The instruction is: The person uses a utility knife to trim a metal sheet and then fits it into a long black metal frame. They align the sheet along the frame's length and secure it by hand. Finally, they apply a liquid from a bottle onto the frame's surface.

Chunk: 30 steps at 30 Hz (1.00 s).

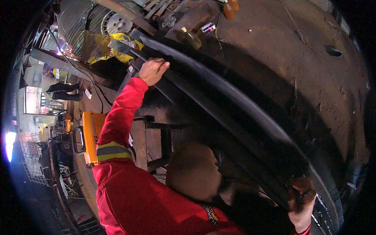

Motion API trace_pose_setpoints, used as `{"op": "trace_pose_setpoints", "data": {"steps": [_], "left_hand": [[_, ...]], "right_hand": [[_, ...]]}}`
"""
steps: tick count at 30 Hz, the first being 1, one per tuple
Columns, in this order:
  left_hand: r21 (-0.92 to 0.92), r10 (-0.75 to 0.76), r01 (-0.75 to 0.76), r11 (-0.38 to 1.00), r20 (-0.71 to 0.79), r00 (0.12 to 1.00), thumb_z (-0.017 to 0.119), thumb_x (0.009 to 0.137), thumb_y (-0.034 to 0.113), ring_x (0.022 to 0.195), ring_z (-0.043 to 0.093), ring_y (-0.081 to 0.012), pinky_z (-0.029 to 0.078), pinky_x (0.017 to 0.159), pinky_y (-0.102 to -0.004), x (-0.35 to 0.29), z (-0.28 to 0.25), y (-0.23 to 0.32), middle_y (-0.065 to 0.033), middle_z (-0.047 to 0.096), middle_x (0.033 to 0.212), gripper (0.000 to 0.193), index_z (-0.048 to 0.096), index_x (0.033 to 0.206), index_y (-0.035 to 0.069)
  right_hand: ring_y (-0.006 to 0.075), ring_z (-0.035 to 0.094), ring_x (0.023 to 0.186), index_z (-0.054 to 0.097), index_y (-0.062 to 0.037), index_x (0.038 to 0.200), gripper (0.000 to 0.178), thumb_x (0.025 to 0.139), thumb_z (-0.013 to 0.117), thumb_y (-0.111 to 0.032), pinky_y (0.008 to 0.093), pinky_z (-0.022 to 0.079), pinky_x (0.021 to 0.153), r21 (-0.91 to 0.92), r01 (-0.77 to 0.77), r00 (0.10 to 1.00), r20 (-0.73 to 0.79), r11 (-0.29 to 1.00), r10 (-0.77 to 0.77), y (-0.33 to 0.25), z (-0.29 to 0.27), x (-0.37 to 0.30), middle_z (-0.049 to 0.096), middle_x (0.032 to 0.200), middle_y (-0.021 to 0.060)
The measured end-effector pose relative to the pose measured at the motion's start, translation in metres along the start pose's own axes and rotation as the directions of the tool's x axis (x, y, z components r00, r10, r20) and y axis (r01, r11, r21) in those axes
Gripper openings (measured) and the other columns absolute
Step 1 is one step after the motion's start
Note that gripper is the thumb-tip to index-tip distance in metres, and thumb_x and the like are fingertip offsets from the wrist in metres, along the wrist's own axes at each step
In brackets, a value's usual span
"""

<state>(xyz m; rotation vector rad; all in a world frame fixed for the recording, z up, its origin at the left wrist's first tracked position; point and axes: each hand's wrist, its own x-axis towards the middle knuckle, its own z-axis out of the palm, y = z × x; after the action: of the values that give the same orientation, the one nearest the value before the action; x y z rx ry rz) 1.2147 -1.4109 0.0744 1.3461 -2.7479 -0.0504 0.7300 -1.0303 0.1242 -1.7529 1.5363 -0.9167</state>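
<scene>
A long dark metal channel [231, 92] runs diagonally from the upper middle to the lower right, bending in the fisheye picture. My left hand [153, 71] is closed over its near edge toward the far end, with the fingertips curled over the metal. At the lower right, my right hand [302, 201] is at the channel's other end. Its fingers are bent at the metal, and deep shadow hides part of them. The inside of the channel is mostly black in shadow. Both my arms wear red sleeves; the left one has a reflective band.
An orange machine case [89, 133] stands beside my left arm. Beyond the channel are a yellow sack [96, 45], a wheel cover [117, 24], a bottle [192, 38] and a can [208, 28]. A round brown seat-like disc [194, 170] lies near my body. Another person [64, 91] stands at left.
</scene>
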Motion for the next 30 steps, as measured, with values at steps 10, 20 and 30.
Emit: {"op": "trace_pose_setpoints", "data": {"steps": [10, 20, 30], "left_hand": [[-0.199, -0.106, 0.041, 0.979, -0.324, 0.94, 0.047, 0.098, 0.029, 0.107, 0.058, -0.0367, 0.044, 0.092, -0.0386, 0.006, -0.025, 0.003, -0.0166, 0.063, 0.109, 0.032, 0.063, 0.114, 0.006], [-0.361, -0.233, 0.197, 0.911, -0.057, 0.971, 0.046, 0.1, 0.034, 0.104, 0.061, -0.0259, 0.044, 0.092, -0.0352, 0.002, -0.026, -0.004, -0.0128, 0.067, 0.104, 0.039, 0.059, 0.119, 0.004], [-0.038, -0.031, 0.029, 0.999, -0.059, 0.998, 0.049, 0.097, 0.032, 0.086, 0.06, -0.0376, 0.046, 0.08, -0.0426, 0.002, -0.01, 0.012, -0.0169, 0.063, 0.085, 0.038, 0.067, 0.084, 0.0]], "right_hand": [[0.0292, 0.058, 0.085, 0.051, -0.0041, 0.1, 0.036, 0.071, 0.063, 0.013, 0.039, 0.045, 0.076, -0.11, 0.001, 1.0, 0.02, 0.994, 0.001, -0.009, 0.001, 0.006, 0.059, 0.092, 0.0142], [0.0292, 0.059, 0.084, 0.056, -0.0046, 0.095, 0.03, 0.07, 0.065, 0.01, 0.0394, 0.045, 0.076, -0.124, -0.021, 0.998, 0.063, 0.992, 0.029, -0.003, -0.004, 0.01, 0.06, 0.091, 0.0137], [0.03, 0.058, 0.083, 0.052, -0.0036, 0.095, 0.027, 0.073, 0.062, 0.008, 0.0409, 0.045, 0.075, -0.136, 0.006, 0.999, 0.041, 0.991, 0.0, -0.01, -0.005, 0.007, 0.061, 0.091, 0.0139]]}}
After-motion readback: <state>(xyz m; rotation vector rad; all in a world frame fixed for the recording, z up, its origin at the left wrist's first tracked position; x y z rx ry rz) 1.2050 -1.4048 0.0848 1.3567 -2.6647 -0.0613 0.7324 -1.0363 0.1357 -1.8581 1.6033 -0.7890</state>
